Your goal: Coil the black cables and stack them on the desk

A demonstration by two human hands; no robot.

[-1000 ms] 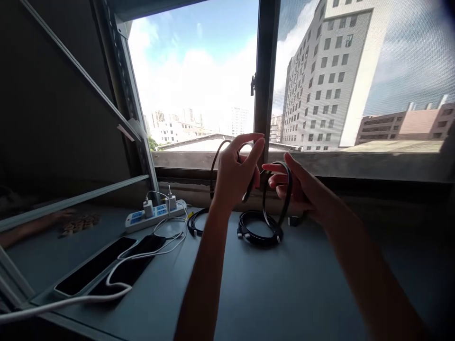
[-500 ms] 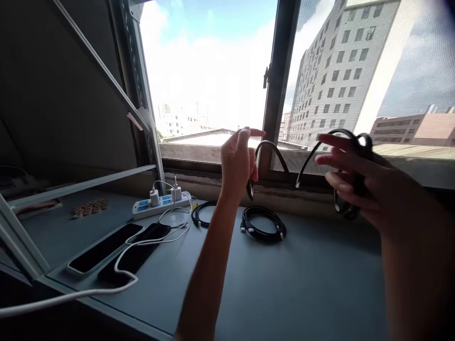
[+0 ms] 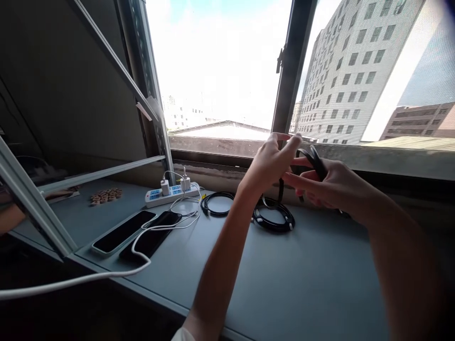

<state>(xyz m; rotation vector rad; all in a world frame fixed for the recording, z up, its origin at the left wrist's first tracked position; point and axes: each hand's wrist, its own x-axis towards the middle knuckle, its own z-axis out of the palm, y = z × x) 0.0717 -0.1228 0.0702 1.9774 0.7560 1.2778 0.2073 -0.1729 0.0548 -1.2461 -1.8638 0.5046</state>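
My left hand (image 3: 273, 158) is raised in front of the window, its fingers closed on a black cable (image 3: 317, 163). Beside it, my right hand (image 3: 329, 187) grips the bundled part of the same cable, which passes between thumb and fingers. Below my left hand a loop of that cable hangs down. Both hands almost touch, and the fingers partly hide the cable. On the table behind and below them lies a coiled black cable (image 3: 275, 228) with light-coloured plugs. Another black coil (image 3: 217, 194) rests to its left.
A white power strip (image 3: 174, 193) holds two chargers with white cords. Two dark-screened phones, one light-edged (image 3: 124, 232) and one black (image 3: 152, 239), lie on the grey table (image 3: 302, 284). A metal frame (image 3: 110, 173) stands left, with small brown pieces (image 3: 105, 195) behind it. Another person's arm (image 3: 12, 218) shows far left.
My right hand has moved left and come close to my left hand, bringing the cable bundle along. My left hand has shifted slightly right. The view has tilted down a little.
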